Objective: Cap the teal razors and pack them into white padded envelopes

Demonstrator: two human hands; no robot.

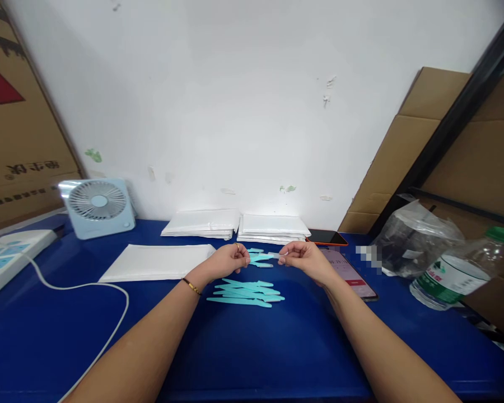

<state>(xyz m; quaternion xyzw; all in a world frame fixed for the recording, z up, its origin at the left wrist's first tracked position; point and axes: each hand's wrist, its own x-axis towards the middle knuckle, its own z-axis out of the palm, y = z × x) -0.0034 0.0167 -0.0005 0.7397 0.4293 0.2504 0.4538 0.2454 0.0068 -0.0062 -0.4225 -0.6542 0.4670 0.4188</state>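
My left hand (pixel 232 261) pinches one end of a thin turquoise tool (pixel 258 257) over the middle of the blue table. At the tool's other end, my right hand (pixel 296 255) has its fingers closed on a small clear cover (pixel 276 255). A few more turquoise tools lie just behind and under the held one, partly hidden. Nearer to me, several turquoise tools (pixel 246 293) lie in a loose, overlapping pile, roughly side to side.
White packets are stacked (pixel 201 222) (pixel 273 225) by the wall, and another white packet (pixel 151 262) lies left. A fan (pixel 98 207) and white cable (pixel 124 296) are left. Phones (pixel 327 237) (pixel 353 274), a plastic bag (pixel 415 238) and a bottle (pixel 453 277) stand or lie right.
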